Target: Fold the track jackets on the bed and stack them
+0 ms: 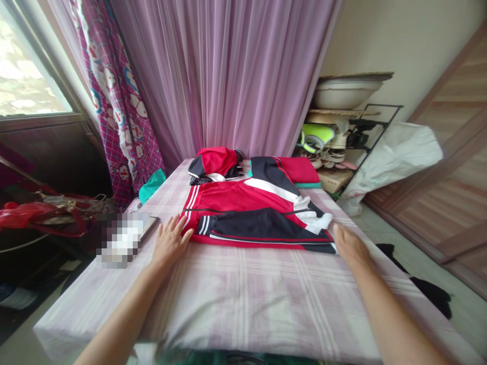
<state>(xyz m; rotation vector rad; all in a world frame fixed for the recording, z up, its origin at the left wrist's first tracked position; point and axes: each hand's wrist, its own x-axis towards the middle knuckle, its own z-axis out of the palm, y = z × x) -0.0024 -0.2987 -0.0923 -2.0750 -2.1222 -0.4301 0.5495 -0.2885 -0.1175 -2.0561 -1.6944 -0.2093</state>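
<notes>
A red, black and white zip jacket (243, 203) lies on its back edge-to-edge across the table, one black sleeve (258, 226) folded along its near side. Its striped hem is at the left and its white collar (317, 222) at the right. My left hand (170, 240) rests flat at the hem and cuff end, fingers spread, palm down. Beside the collar and shoulder end is my right hand (350, 246), slightly blurred. Its fingertips are turned away from me, so whether they grip the fabric is hidden.
Behind the jacket sit a bunched red and black garment (216, 165) and a folded red one (302, 170). A phone-like object (150, 228), partly pixelated, lies left on the checked tablecloth (251, 294). A shoe rack (342, 147) stands at the right.
</notes>
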